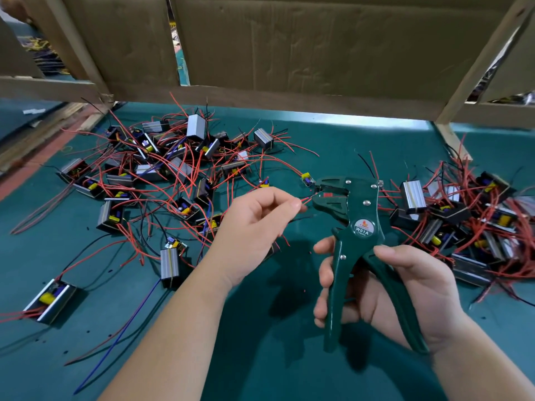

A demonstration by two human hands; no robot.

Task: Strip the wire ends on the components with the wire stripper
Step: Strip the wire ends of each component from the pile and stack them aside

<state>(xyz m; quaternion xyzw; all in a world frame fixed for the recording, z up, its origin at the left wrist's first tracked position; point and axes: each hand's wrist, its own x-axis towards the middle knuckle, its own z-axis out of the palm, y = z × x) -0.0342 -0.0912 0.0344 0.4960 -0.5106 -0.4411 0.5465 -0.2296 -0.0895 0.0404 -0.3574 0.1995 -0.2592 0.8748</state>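
My right hand [385,287] grips the two handles of a dark green wire stripper [359,224], held upright with its jaws pointing left. My left hand [254,227] pinches a thin red wire [306,201] between thumb and fingertips, and the wire's end reaches into the stripper's jaws. A black wire [301,219] trails from the same hand. The component these wires belong to is hidden under my left hand.
A tangled pile of small components with red and black wires [162,169] covers the green mat [260,342] on the left. A second pile [469,224] lies on the right. Cardboard walls and wooden slats [289,53] stand behind.
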